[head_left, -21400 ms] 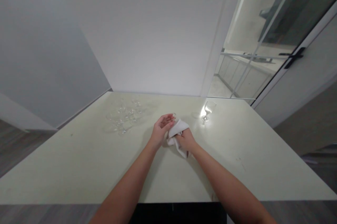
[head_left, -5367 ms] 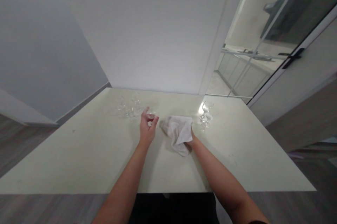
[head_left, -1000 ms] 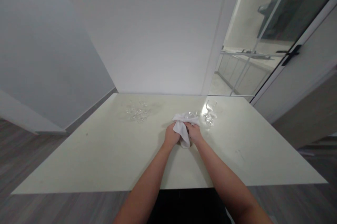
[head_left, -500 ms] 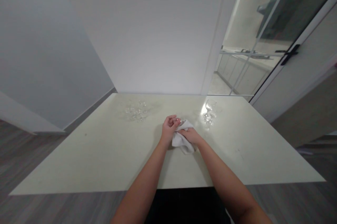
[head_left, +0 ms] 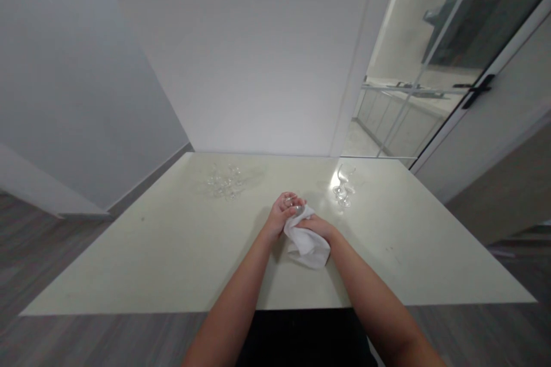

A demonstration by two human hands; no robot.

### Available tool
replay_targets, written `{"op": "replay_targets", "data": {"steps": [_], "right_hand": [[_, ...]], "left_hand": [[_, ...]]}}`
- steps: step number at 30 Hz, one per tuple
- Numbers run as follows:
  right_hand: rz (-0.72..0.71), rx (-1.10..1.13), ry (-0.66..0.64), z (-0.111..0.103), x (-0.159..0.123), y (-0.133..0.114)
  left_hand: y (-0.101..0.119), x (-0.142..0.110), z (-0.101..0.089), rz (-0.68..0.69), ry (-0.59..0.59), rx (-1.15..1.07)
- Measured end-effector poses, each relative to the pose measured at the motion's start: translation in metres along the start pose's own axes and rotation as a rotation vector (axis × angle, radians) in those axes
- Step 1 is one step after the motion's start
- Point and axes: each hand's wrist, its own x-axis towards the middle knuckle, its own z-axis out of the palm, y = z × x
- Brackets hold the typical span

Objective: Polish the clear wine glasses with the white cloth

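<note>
Over the middle of the table, my left hand (head_left: 279, 215) is curled around a small clear glass (head_left: 297, 209), whose lower part and exact shape are hidden by the fingers. A crumpled white cloth (head_left: 308, 249) is bunched in my right hand (head_left: 318, 226) and pressed against that glass. Loose folds of the cloth hang down towards me between my forearms.
On the pale table (head_left: 142, 263), several clear glass pieces (head_left: 225, 183) form a cluster at the back left. Clear stemmed glasses (head_left: 342, 190) stand at the back right, beside a bright reflection. A white panel (head_left: 262, 68) rises behind; a door with a black handle (head_left: 477, 91) is at right.
Both hands have come slightly nearer to me. My left hand has turned so more of its palm and the glass shows; the cloth has shifted and hangs lower to the right.
</note>
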Motion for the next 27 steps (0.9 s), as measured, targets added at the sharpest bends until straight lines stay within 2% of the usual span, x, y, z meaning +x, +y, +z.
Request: {"op": "replay_targets", "data": {"steps": [2,6,8,13,14,16,18,21,23,27], "right_hand": [[-0.062,-0.026,0.086,0.0,0.003,0.004],[-0.296,-0.113,0.295,0.006,0.012,0.009],[-0.299,-0.147,0.284,0.006,0.01,0.006],[-0.061,-0.122,0.043,-0.004,-0.004,-0.005],[-0.052,-0.12,0.053,-0.006,-0.004,-0.005],[-0.101,-0.156,0.156,-0.006,0.0,-0.002],[-0.226,-0.181,0.256,-0.004,0.008,0.002],[-0.409,-0.188,0.284,0.002,0.015,0.005],[-0.414,-0.257,0.283,0.004,0.016,0.004],[-0.296,-0.488,0.27,0.002,0.012,0.003]], "left_hand": [[-0.002,0.001,0.002,0.038,0.058,0.037],[-0.004,0.005,0.002,0.091,0.178,0.163],[-0.001,0.004,0.001,0.082,0.157,0.134],[0.005,-0.004,0.004,-0.02,-0.034,0.029],[0.004,-0.004,0.004,-0.016,-0.045,0.035],[0.001,-0.002,0.004,0.03,0.008,0.101],[-0.003,0.002,0.003,0.083,0.1,0.191],[-0.005,0.004,0.001,0.097,0.149,0.207],[-0.003,0.004,0.001,0.082,0.133,0.135],[-0.002,0.003,0.002,0.067,0.093,0.059]]}}
